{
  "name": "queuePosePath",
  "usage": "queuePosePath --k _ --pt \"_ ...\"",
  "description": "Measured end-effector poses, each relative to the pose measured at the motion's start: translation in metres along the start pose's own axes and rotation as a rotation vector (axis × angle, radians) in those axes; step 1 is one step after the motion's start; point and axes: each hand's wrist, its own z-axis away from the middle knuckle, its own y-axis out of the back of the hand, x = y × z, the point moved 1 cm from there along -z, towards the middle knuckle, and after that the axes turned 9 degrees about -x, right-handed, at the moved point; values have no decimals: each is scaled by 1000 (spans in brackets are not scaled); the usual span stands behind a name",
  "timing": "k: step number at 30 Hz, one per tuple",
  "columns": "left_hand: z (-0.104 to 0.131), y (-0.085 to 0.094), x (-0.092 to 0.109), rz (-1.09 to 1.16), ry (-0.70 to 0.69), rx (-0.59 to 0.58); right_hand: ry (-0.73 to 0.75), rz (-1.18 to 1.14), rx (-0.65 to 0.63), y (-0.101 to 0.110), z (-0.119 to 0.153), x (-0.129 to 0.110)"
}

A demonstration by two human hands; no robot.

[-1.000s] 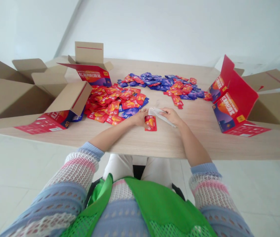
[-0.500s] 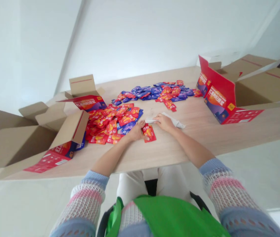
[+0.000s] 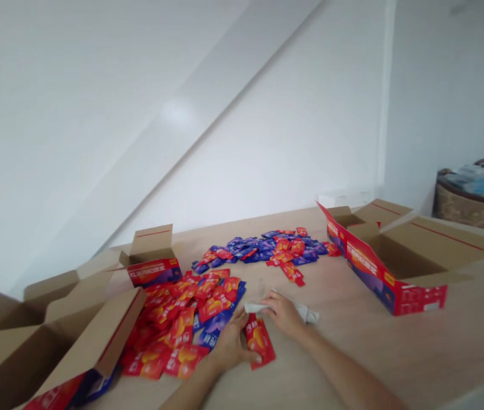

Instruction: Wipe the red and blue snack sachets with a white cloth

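Note:
One red packet (image 3: 259,341) lies flat on the wooden table, with my left hand (image 3: 232,343) at its left side, thumb and fingers apart and touching its edges. My right hand (image 3: 282,313) is closed on a white cloth (image 3: 306,313), whose folded end reaches over the top edge of the packet. A heap of red packets (image 3: 182,307) spreads left of my left hand, with a few blue packets (image 3: 216,326) at its right side. Farther back lies a mixed pile of blue and red packets (image 3: 263,247).
Open cartons stand on both sides: a large brown one (image 3: 66,341) at the left, a smaller one (image 3: 154,267) behind it, and a red one (image 3: 374,267) at the right. A wall rises behind the table. A patterned container (image 3: 472,208) is at the far right.
The camera view has tilted up, so the table sits lower and more wall shows. Both hands stay by the same red packet, the right one still with the cloth.

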Motion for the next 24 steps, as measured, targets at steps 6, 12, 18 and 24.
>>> queuePosePath --k 6,12,18,24 --pt "-1 -8 -7 -106 -99 85 28 29 21 2 1 -1" --pt "-4 -10 -11 -175 -177 44 56 64 -53 3 1 6" --pt "-8 -8 -14 -164 -218 -36 122 67 -285 3 1 11" --pt "-17 -12 -21 -53 -242 60 143 -12 -447 8 2 18"
